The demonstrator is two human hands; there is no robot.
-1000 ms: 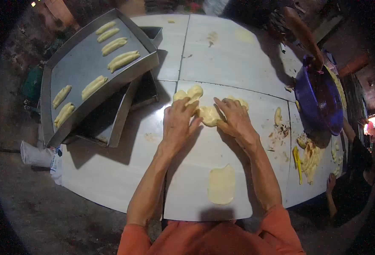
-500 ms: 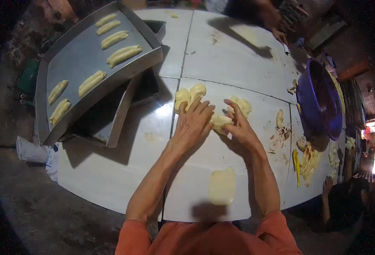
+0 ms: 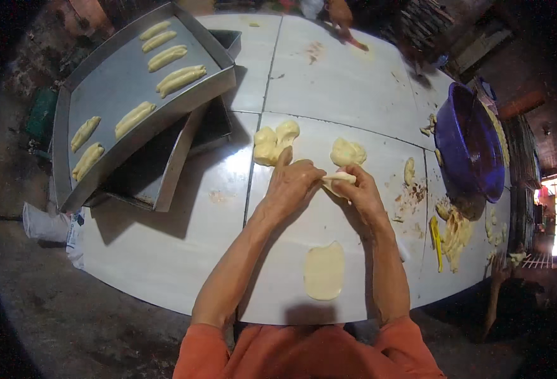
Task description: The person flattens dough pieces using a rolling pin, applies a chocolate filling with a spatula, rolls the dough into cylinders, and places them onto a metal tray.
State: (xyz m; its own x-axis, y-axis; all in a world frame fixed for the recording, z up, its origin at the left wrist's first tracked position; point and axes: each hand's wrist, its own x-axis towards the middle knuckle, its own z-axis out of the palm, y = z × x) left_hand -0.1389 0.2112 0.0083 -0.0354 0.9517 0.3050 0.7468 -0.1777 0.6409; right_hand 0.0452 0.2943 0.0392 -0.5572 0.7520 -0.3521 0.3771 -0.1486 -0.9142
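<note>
Both my hands grip one small piece of pale yellow dough (image 3: 339,179) above the middle of the tiled table. My left hand (image 3: 294,183) pinches its left end, and my right hand (image 3: 363,194) has its fingers closed round the right end. Just beyond my left hand lies a clump of dough balls (image 3: 275,143). Another dough lump (image 3: 348,152) rests on the tiles past my right hand. Nearer to me, between my forearms, a flattened oval of dough (image 3: 324,271) lies on the table.
A metal tray (image 3: 117,82) with several shaped dough rolls sits tilted on other trays at the left. At the right stand a purple basin (image 3: 465,142), a yellow tool (image 3: 436,243) and dough scraps (image 3: 457,237). Another person's hand (image 3: 341,16) shows at the far edge.
My hands have lifted the dough piece off the tiles and now pinch its ends, where they cupped it before. The other person's arm at the far side has shifted left.
</note>
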